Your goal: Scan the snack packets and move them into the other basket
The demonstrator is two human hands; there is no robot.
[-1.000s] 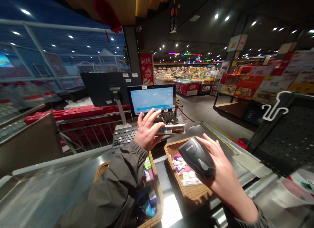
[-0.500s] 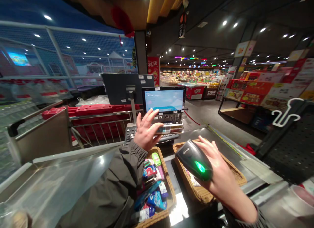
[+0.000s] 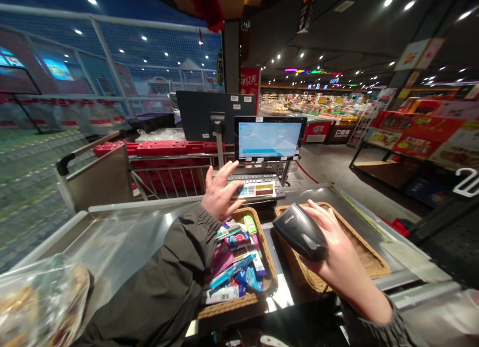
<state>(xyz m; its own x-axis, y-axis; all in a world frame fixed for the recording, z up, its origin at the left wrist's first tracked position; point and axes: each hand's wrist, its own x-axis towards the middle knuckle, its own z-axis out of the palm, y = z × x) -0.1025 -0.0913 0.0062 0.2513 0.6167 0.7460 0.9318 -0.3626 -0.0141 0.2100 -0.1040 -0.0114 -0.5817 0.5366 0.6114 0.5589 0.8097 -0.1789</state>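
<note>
My left hand [image 3: 221, 191] holds a small flat packet [image 3: 259, 189] by its left end, in front of the keyboard [image 3: 254, 178]. The packet's printed face shows a barcode; its kind I cannot make out. Two fingers of this hand stretch up toward the screen [image 3: 270, 139]. My right hand [image 3: 337, 250] grips a black barcode scanner [image 3: 301, 232] over the right wicker basket [image 3: 368, 252]; no light shows on its back. Below my left wrist, the left wicker basket [image 3: 270, 274] holds several small colourful packets [image 3: 237, 262].
A metal counter [image 3: 138, 237] spreads to the left, with a clear bag of food [image 3: 41, 299] near its front. A second monitor [image 3: 202, 120] stands behind, facing away. Beyond are a metal cart [image 3: 101, 172] and red boxes on a shelf [image 3: 411, 122].
My view has shifted, so the scene sits further right and the bag shows more. The packet has tilted, its barcode face turned to view. The scanner's green light has gone out.
</note>
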